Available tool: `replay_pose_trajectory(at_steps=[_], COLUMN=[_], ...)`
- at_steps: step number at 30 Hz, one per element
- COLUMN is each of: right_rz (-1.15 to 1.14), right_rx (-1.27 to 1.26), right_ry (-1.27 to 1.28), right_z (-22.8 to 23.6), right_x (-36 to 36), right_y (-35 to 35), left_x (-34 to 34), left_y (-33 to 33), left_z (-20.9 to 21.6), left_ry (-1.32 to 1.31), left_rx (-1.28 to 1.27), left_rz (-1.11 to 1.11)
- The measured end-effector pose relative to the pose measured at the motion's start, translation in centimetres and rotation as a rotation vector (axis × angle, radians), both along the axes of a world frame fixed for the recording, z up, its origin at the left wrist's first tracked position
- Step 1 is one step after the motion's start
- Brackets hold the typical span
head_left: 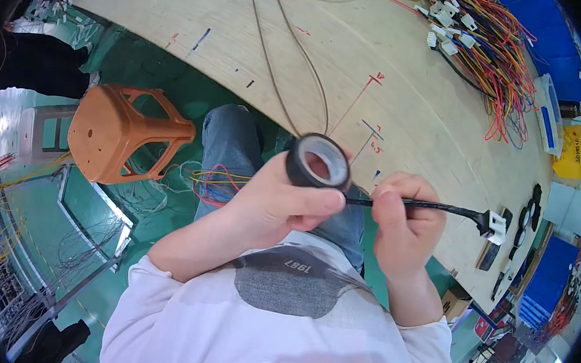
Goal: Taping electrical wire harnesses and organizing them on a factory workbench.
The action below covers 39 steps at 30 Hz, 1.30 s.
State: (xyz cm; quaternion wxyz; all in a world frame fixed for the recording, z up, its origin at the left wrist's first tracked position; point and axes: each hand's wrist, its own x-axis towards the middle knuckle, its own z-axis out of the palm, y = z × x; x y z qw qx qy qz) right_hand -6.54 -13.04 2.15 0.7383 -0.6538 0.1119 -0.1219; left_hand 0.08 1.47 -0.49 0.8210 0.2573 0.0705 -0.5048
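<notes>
My left hand [260,203] is closed around a roll of black tape [297,167], its pale core facing up, with the thumb pressed at the roll's lower edge. A thin black-wrapped wire bundle [452,209] runs from beside that thumb across to my right hand [405,227]. The right thumb and fingers pinch the bundle. Past them it ends in a white plastic connector [496,229] over the table's near right part. Loose red and yellow wires [217,178] show beside my left wrist, above my lap; whether they join the bundle is hidden.
Coloured wires with white connectors [446,18] pile up at the back right of the wooden table [233,46]. A brown cable [265,42] loops toward me. Dark tools [519,235] lie by the right edge. An orange stool [110,132] stands left.
</notes>
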Motion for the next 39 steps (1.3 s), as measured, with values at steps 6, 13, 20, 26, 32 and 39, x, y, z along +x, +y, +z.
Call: replay_pose_trajectory(at_steps=[6, 13, 20, 26, 32, 39], right_rz=[-0.053, -0.016, -0.007, 0.012, 0.318, 0.517], right_rx=[0.233, 0.020, 0.118, 0.051, -0.401, -0.392], right_ry=[0.124, -0.027, 0.054, 0.245, -0.108, -0.164], right_z=[1.6, 1.3, 1.0, 2.3, 2.8, 0.0], right_x=[0.1, -0.2, -0.4, 1.2, 3.4, 4.7], right_y=[-0.6, 0.0, -0.4, -1.5, 0.6, 4.1], left_x=[-0.5, -2.2, -0.6, -0.4, -0.3, -0.8], left_y=[1.5, -1.6, 0.9, 2.9, 2.4, 5.1], left_z=[-0.4, -1.8, 0.1, -0.7, 1.2, 2.5], left_ry=[-1.232, -0.790, -0.063, -1.045, -1.203, -0.859], left_rx=[0.014, 0.488, -0.032, -0.074, 0.468, 0.515], left_rz=[0.216, 0.294, 0.148, -0.131, 0.382, 0.538])
